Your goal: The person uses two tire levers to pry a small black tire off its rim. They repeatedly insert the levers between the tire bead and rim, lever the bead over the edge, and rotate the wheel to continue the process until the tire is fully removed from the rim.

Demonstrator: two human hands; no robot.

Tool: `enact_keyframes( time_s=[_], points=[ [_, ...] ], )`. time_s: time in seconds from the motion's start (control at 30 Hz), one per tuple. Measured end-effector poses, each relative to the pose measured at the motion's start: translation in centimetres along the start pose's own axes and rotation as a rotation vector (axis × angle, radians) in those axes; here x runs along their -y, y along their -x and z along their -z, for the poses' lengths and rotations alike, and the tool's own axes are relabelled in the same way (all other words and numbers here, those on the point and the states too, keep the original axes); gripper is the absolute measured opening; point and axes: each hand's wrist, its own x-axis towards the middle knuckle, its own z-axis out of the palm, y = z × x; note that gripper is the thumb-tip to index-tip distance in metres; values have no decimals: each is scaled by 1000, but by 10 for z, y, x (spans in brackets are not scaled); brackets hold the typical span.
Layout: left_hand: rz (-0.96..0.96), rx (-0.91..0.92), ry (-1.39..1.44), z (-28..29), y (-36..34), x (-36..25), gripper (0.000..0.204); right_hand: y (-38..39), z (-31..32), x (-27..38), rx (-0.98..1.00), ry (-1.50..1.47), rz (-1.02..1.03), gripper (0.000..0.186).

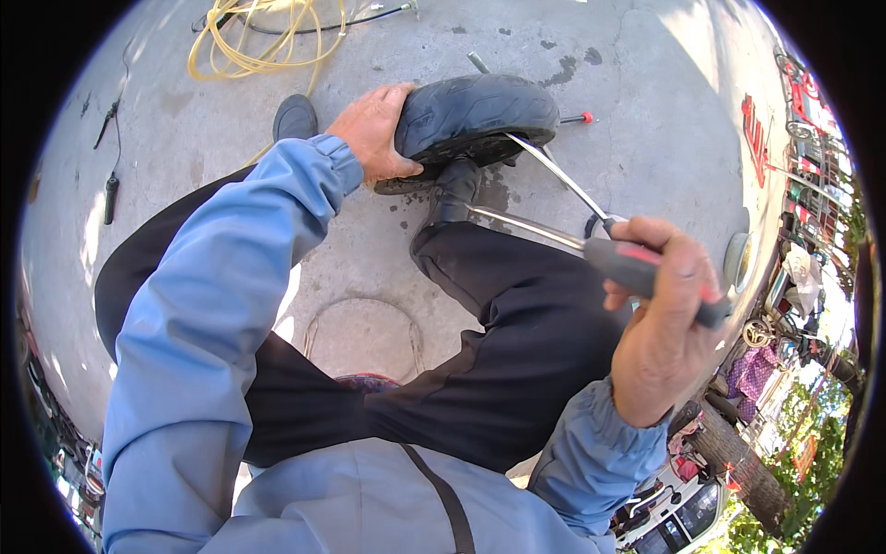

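Observation:
A small black rubber tyre (475, 115) lies on the concrete ground, pinned under my black shoe (454, 189). My left hand (374, 129) presses on the tyre's left edge. My right hand (660, 314) grips two long metal tools (554, 189) by their dark and red handles. Their thin steel shafts reach from my fist to the tyre's right rim, one slipped under the edge.
A coil of yellow hose (254, 37) lies at the top left. My other shoe (295, 117) stands left of the tyre. A red-handled tool (577, 118) rests on the ground behind the tyre. A round cover (365, 337) is set in the concrete below my knees.

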Motion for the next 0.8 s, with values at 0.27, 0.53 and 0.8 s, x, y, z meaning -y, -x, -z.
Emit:
enact_keyframes(
  time_s=[0.27,0.53,0.8],
  points=[
    [27,-3,101,-2,-18,-21,105,63,3,-43,125,36,100,25],
    [5,-6,27,-2,-22,-12,108,88,-11,-62,-25,-344,-117,28],
    [64,87,131,7,-25,-18,105,119,6,-102,99,-553,-524,50]
  ],
)
